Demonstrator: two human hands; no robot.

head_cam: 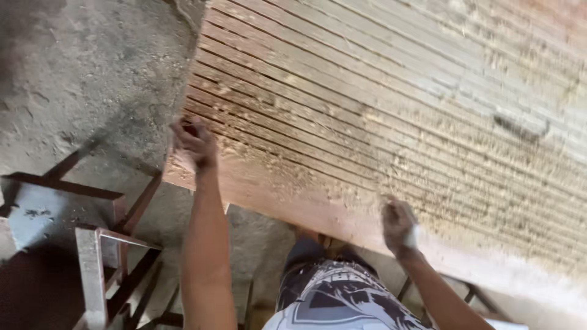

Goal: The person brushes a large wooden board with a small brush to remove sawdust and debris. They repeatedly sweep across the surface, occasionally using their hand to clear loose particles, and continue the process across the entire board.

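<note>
Head view looks down on a large wooden panel [379, 104] cut with many parallel grooves, filling the frame from about twelve o'clock round to four o'clock, its surface dusted with pale sawdust [342, 177] that lies thickest along the lower grooves. Its near edge runs from nine o'clock down toward five o'clock. At the panel's near left corner, roughly nine o'clock from the frame's centre, the left hand [194, 145] rests with its fingers curled onto the grooved face at the edge, touching the wood; whether they clamp round the edge cannot be told. At about five o'clock, the right hand [398, 225] is closed into a loose fist against the smooth border strip of the panel, with a small pale thing [411, 237] showing at its lower side; what that is stays too blurred to tell. Both forearms reach up from the bottom of the frame, either side of patterned shorts [342, 299] at six o'clock. Beyond the panel, at seven to nine o'clock, a rusty metal frame [92, 244] stands on the grey concrete floor [79, 79], which spreads up to eleven o'clock.
</note>
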